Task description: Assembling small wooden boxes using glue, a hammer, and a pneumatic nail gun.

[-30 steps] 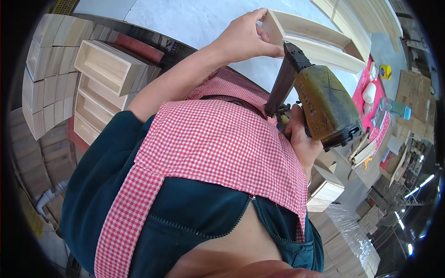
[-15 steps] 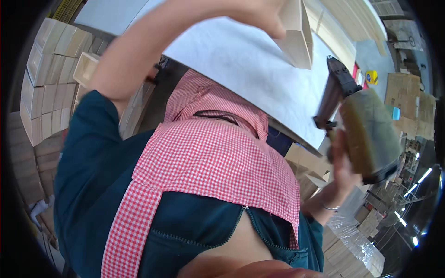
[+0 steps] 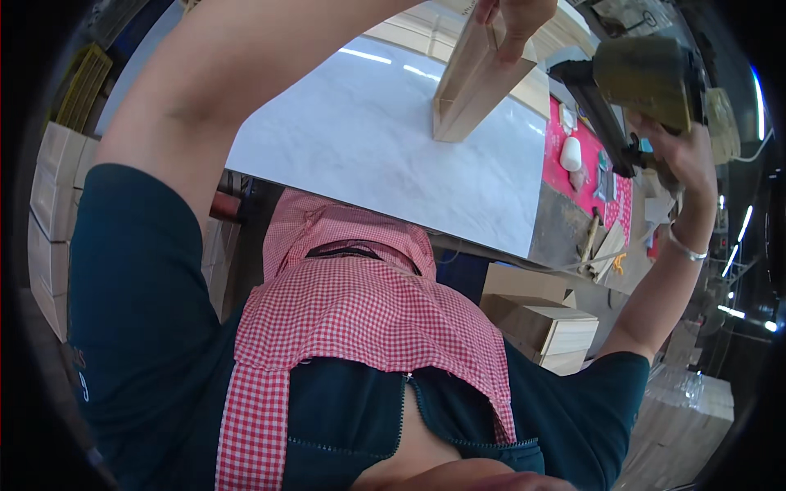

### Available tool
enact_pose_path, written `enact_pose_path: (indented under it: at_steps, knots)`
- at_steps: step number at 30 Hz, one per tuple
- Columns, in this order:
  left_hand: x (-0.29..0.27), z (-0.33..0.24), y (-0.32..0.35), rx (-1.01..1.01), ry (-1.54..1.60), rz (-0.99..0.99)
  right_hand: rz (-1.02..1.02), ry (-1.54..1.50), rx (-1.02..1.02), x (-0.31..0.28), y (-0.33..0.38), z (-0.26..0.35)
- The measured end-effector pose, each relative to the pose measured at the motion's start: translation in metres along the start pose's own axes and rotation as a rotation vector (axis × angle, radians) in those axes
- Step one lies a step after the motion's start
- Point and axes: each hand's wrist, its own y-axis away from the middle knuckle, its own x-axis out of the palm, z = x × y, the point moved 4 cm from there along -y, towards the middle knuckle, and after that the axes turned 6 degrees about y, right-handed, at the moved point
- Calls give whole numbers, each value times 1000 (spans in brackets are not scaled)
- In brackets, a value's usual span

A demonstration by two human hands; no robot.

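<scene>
"Where's the box [image 3: 490, 92]?"
"Over the tabletop [image 3: 352, 139], the left hand's [image 3: 528, 22] fingers curled around its upper end."
"And the right hand [image 3: 686, 155]?"
"Wrapped around the nail gun's [image 3: 643, 78] handle, right of the box."

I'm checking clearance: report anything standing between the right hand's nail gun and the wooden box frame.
Nothing visible stands between the nail gun and the wooden box frame; the left hand grips its upper end, near the tool's nose in this view.

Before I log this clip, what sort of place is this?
Probably a woodworking workshop: the right hand holds a nail gun, the left hand a wooden frame, and wooden boxes are stacked nearby.
</scene>
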Motion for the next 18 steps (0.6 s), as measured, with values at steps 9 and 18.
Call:
enact_pose_path:
  at_steps: [9, 18]
  knots:
    - [-4, -12, -19, 86, -18, 136, 113, -91, -66, -6, -17, -22]
    - [-1, -18, -20, -19, -103, 72, 109, -74, -182, 1, -18, -15]
